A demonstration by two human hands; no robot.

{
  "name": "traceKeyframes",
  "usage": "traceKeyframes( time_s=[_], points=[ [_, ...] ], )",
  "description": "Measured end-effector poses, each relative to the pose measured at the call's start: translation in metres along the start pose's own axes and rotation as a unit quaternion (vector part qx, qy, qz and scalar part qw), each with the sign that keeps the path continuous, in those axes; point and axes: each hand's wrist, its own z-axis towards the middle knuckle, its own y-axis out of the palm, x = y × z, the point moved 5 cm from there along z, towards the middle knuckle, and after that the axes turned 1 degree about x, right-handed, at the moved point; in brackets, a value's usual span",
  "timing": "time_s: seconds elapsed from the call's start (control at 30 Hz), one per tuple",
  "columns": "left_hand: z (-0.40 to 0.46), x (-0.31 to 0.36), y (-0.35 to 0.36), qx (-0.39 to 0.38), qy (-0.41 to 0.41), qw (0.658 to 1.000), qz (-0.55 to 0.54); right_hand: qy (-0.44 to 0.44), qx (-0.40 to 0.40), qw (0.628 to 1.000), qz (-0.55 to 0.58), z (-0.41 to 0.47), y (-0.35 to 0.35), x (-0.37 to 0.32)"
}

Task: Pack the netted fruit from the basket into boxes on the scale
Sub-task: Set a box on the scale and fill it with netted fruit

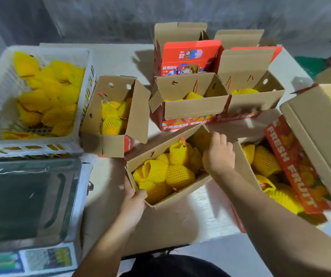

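Note:
An open cardboard box (180, 200) full of yellow-netted fruit (177, 174) sits tilted in front of me on the table. My left hand (133, 204) grips the box's near left corner, thumb over the rim. My right hand (218, 152) holds the box's far right edge, fingers curled over it. The white plastic basket (81, 92) at the left holds several netted fruit (46, 96). The steel scale (30, 198) at lower left has a bare platform with only a thread on it.
A half-filled box (108, 144) stands between the basket and the centre. Two open red-printed boxes (192, 110) (256, 96) with fruit stand behind. More filled boxes (300, 172) crowd the right side. The scale's display (28, 260) faces me.

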Motion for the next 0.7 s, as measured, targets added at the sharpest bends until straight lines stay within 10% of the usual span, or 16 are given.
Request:
traceKeyframes(
  time_s=[0.5, 0.7],
  points=[
    [-0.118, -0.062, 0.001, 0.173, 0.102, 0.972, 0.124, -0.061, -0.078, 0.975, 0.201, -0.099, -0.017, 0.066],
    [-0.159, -0.064, -0.037, 0.195, 0.005, 0.973, 0.120, -0.173, -0.076, 0.970, 0.155, -0.113, -0.062, 0.028]
  ],
)
